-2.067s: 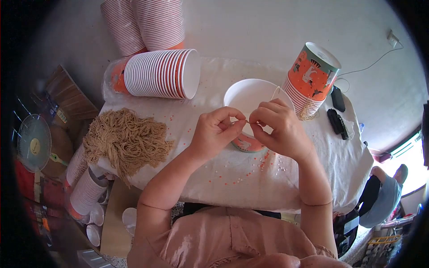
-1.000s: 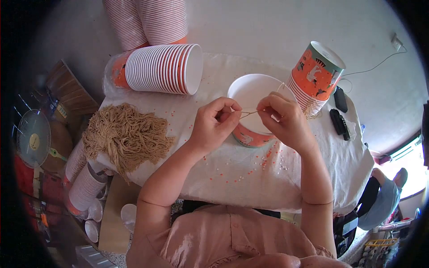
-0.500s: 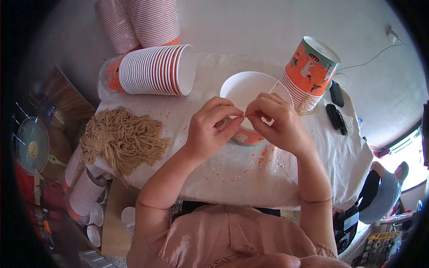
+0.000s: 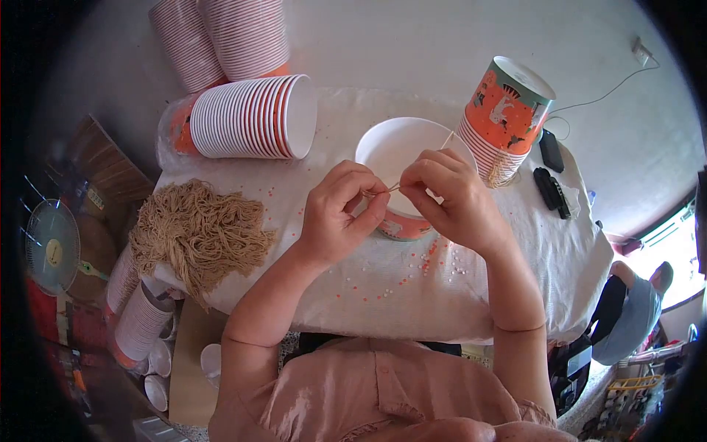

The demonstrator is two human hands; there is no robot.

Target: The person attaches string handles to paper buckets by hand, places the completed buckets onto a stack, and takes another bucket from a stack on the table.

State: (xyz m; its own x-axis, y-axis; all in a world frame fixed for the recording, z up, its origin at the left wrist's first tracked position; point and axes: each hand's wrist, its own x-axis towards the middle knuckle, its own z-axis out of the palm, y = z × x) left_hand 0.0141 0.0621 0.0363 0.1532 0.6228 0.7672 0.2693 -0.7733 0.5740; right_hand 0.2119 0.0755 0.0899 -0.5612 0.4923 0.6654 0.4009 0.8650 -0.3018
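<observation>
Over the near rim of a white-lined paper bucket (image 4: 379,147), both hands pinch a thin tan string (image 4: 394,188). My left hand (image 4: 339,210) has thumb and forefinger closed on one part of it, and my right hand (image 4: 451,197) grips it a short way to the right. A short length of string stretches between the fingertips, and an end sticks up above the right hand. Whether it is knotted I cannot tell. The bucket stands upright, its orange printed side partly hidden by my hands. A heap of tan strings (image 4: 202,232) lies left of my left arm.
A stack of buckets (image 4: 243,118) lies on its side at back left. Upside-down buckets (image 4: 508,103) stand at right with strings hanging on them. Beside these are a black stapler-like tool (image 4: 552,193) and a dark case (image 4: 551,151). Orange and white dots (image 4: 434,258) litter the cloth.
My hands have drawn slightly apart, the left moving a little left and down, so more string shows between the fingertips. The whole view has shifted slightly.
</observation>
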